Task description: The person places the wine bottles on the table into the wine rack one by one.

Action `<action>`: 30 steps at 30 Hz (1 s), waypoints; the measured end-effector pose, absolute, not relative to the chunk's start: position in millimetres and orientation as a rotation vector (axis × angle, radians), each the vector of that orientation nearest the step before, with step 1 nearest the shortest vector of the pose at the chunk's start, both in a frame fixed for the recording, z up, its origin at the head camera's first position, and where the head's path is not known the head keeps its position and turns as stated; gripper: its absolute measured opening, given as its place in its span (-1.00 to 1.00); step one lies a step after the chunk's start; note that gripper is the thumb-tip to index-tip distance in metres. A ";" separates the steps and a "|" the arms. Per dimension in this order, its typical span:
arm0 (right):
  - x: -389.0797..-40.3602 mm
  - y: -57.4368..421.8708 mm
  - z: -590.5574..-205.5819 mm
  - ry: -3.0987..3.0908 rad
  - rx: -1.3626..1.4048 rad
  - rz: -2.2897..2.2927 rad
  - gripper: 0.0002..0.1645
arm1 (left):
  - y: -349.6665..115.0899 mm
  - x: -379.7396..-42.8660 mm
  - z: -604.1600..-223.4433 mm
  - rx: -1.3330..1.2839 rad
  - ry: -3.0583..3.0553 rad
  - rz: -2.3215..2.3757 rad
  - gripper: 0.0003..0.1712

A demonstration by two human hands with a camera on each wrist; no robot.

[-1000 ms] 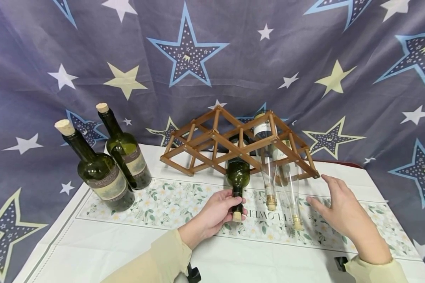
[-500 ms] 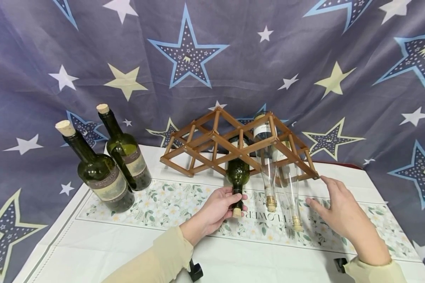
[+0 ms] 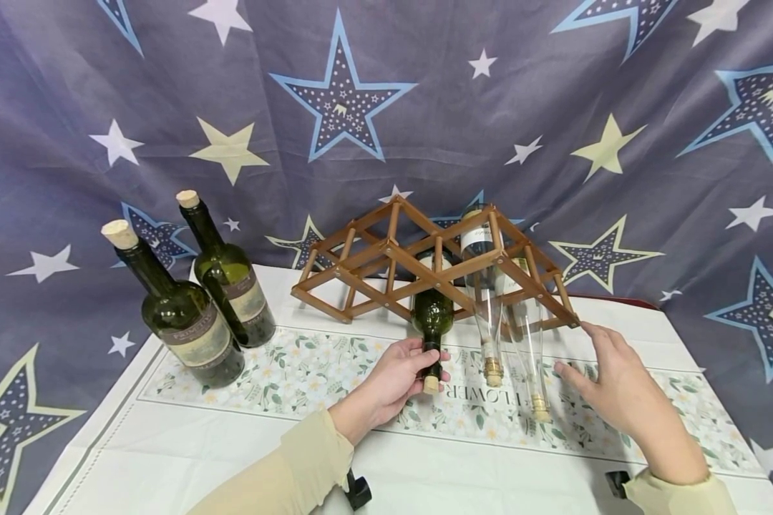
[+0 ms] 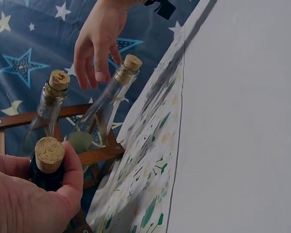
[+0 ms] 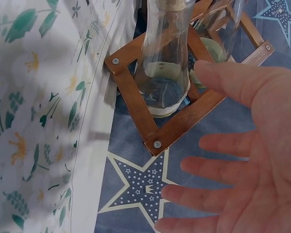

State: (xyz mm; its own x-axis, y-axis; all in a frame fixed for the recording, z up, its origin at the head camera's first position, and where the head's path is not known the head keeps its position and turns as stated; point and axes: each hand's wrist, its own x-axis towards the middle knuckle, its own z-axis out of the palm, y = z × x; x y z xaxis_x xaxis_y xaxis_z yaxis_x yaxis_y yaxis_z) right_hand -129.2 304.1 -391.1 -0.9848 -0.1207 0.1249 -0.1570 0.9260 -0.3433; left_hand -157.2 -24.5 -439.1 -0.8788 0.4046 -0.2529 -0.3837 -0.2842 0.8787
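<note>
My left hand [image 3: 396,379] grips the neck of a dark green wine bottle [image 3: 433,312] that lies in a middle cell of the wooden wine rack [image 3: 386,247]. Its cork [image 4: 50,154] points toward me, above the curled thumb and fingers in the left wrist view. At the rack's right end my right hand [image 3: 625,386] is held with fingers spread, a fingertip right at the corner. In the right wrist view the palm side of that right hand [image 5: 242,165] shows nothing in it. Two clear corked bottles, one [image 3: 487,315] higher and one [image 3: 530,357] lower, lie in the cells between the hands.
Two green corked wine bottles stand upright at the left, one nearer [image 3: 190,329] and one behind [image 3: 235,286]. A flower-printed runner [image 3: 283,372] crosses the white tablecloth [image 3: 187,450]. A star-patterned curtain [image 3: 425,107] hangs close behind the rack.
The green bottle has slid slightly farther into the rack, away from me, with my left hand still on its neck. The right hand has barely moved.
</note>
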 end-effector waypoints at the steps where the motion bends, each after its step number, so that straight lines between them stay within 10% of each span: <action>1: -129.1 303.9 -390.9 -2.985 0.216 0.547 0.18 | -24.4 -157.4 -438.5 0.025 1.491 2.185 -0.44; 30: -127.6 300.8 -389.0 -2.961 0.223 0.534 0.12 | -22.5 -166.5 -438.2 0.030 1.488 2.183 -0.45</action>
State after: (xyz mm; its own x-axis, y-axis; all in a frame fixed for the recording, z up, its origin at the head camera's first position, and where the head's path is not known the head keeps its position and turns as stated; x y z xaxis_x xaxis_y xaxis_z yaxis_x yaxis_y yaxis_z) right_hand -127.6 300.8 -389.0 -0.9814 -0.1225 0.1476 -0.1663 0.9268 -0.3367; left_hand -166.5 -22.5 -438.2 -0.8775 0.4078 -0.2523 -0.3838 -0.2819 0.8793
